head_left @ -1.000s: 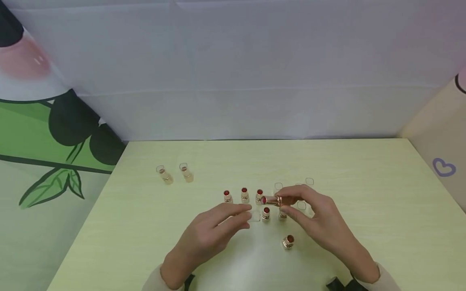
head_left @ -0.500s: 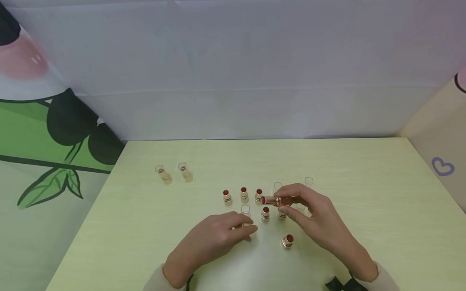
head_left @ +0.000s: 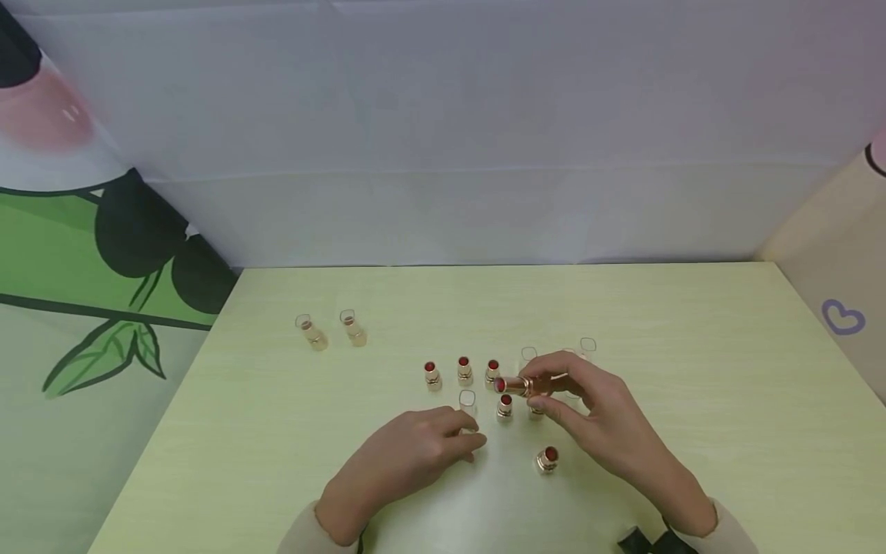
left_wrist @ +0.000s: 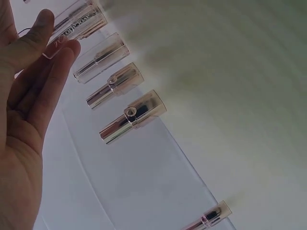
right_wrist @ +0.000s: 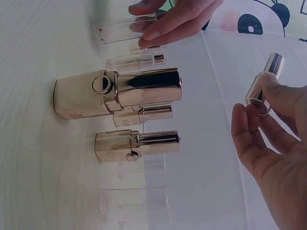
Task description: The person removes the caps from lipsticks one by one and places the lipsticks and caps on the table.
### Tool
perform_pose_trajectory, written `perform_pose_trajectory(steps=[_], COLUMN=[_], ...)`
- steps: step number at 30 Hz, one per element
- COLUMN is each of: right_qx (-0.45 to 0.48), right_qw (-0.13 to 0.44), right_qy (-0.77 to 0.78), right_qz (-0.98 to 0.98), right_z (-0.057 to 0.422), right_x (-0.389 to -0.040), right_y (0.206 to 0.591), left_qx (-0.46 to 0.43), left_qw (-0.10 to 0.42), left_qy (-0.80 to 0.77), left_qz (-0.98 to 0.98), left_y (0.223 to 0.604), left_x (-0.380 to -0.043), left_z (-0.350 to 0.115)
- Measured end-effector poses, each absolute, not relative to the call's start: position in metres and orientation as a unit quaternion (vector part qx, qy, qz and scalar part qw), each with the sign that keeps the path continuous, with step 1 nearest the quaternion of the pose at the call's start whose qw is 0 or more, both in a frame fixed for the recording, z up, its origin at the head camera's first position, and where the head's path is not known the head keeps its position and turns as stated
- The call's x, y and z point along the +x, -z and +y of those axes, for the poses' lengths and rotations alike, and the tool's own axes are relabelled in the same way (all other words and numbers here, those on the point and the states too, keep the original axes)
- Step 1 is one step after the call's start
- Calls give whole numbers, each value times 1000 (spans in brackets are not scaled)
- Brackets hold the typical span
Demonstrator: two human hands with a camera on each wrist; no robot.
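Note:
My right hand (head_left: 595, 400) pinches a gold lipstick (head_left: 514, 385) between thumb and fingers, above the table. The lipstick lies nearly sideways, its red end toward the left. In the right wrist view this lipstick (right_wrist: 274, 64) is tilted at the fingertips. My left hand (head_left: 415, 454) is low over the table, thumb and fingers about the lower part of a clear lipstick cap (head_left: 467, 400). The cap stands upright; my fingers hide its base in the head view. Seen from the right wrist, the cap (right_wrist: 127, 29) sits between thumb and fingers. Uncapped lipsticks (head_left: 504, 406) stand close by.
More uncapped lipsticks (head_left: 432, 375) stand in a loose row behind the hands, and one lipstick (head_left: 547, 459) stands nearer the front. Clear caps (head_left: 587, 345) are behind my right hand. Two pale capped tubes (head_left: 354, 329) stand at the back left. A white wall (head_left: 443, 215) bounds the table.
My left hand has lowered the clear cap, shifting it left from a tilted to an upright stance on the table. My right hand keeps its lipstick in almost the same place.

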State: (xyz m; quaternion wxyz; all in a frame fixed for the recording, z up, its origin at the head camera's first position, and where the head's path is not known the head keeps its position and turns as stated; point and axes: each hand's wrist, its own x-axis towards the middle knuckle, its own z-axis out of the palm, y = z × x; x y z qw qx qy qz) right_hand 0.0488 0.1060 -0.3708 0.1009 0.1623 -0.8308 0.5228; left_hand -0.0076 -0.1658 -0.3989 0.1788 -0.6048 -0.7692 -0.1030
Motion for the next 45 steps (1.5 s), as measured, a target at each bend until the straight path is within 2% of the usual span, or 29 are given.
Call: perform_pose_trajectory(steps=[10, 15, 32, 45], right_qx=[155, 171, 190, 168], right_qw=[108, 143, 163, 139], right_qy=[-526, -501, -504, -539], right_qz=[-829, -836, -826, -814], right_z=[91, 85, 87, 96], right_x=[63, 70, 70, 73], right_y=[372, 377, 379, 386], left_qx=[-612, -616, -600, -565], left_qw=[176, 170, 161, 250], left_qy=[85, 82, 89, 144], left_qz=[-766, -764, -779, -773], left_y=[403, 404, 403, 384], left_x=[-1, 3, 6, -6], left_z=[-179, -185, -181, -194])
